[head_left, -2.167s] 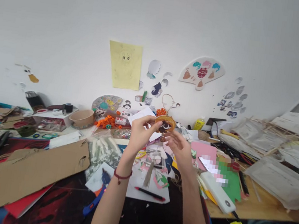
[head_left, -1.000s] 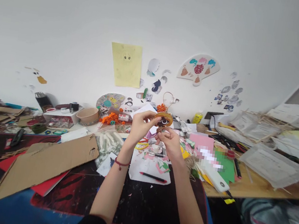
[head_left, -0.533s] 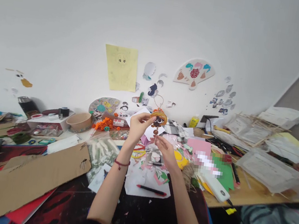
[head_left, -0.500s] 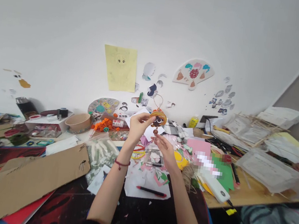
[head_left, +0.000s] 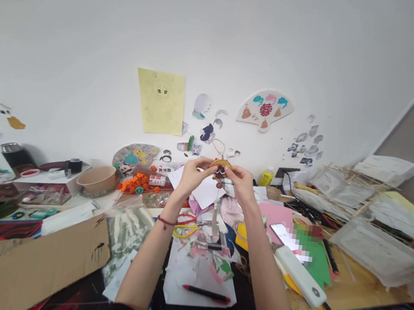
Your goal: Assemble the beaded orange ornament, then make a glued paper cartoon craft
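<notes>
A small hanging charm [head_left: 221, 171] with a round yellow-brown top and a dark face with white eyes is held up over the middle of the table. My left hand [head_left: 193, 174] pinches its left side, and my right hand [head_left: 241, 180] pinches its right side. A cord loop rises above it; a brown bead and a pale tassel [head_left: 214, 220] hang below. Under my hands lies a white sheet [head_left: 188, 288] strewn with paper scraps, with a red-and-black pen [head_left: 206, 293] across it.
At left lie a cardboard sheet [head_left: 57, 262], a plastic bag of white pieces [head_left: 128, 236] and a round tan bowl [head_left: 97, 180]. At right are a phone [head_left: 284, 235], a white handheld device [head_left: 301, 276] and a clear plastic box [head_left: 378, 251]. Another person's hand shows at the right edge.
My right hand has risen from the bead below the charm to grip the charm's right side. The tassel now hangs in sight. The camera view has shifted slightly.
</notes>
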Motion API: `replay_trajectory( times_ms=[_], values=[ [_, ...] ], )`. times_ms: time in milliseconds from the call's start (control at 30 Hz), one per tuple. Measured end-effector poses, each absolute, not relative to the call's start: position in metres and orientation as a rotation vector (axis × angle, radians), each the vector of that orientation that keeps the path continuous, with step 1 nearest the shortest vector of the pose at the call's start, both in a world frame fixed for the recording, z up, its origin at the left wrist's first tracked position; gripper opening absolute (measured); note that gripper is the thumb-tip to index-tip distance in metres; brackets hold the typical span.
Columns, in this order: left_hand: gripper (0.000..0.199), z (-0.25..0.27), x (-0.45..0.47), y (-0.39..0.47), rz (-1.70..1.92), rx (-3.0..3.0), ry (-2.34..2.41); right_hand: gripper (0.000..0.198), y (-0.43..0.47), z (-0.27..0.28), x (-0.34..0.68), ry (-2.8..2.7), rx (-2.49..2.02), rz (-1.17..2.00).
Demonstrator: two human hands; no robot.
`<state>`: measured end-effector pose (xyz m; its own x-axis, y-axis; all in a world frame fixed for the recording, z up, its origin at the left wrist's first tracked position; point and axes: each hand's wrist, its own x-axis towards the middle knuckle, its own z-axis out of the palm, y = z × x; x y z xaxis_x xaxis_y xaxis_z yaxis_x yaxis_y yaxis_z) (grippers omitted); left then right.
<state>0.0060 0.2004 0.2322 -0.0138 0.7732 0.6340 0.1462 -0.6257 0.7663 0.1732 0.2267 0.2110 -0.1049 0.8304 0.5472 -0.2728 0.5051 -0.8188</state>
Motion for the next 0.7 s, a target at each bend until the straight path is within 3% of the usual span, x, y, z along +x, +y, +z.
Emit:
replay_trajectory(
  times_ms=[700],
  values=[
    [0.026, 0.331, 0.028, 0.208, 1.470, 1.730, 0.813, 0.041, 0.218, 0.196, 0.192, -1.334, -0.568, 1.012]
  ],
)
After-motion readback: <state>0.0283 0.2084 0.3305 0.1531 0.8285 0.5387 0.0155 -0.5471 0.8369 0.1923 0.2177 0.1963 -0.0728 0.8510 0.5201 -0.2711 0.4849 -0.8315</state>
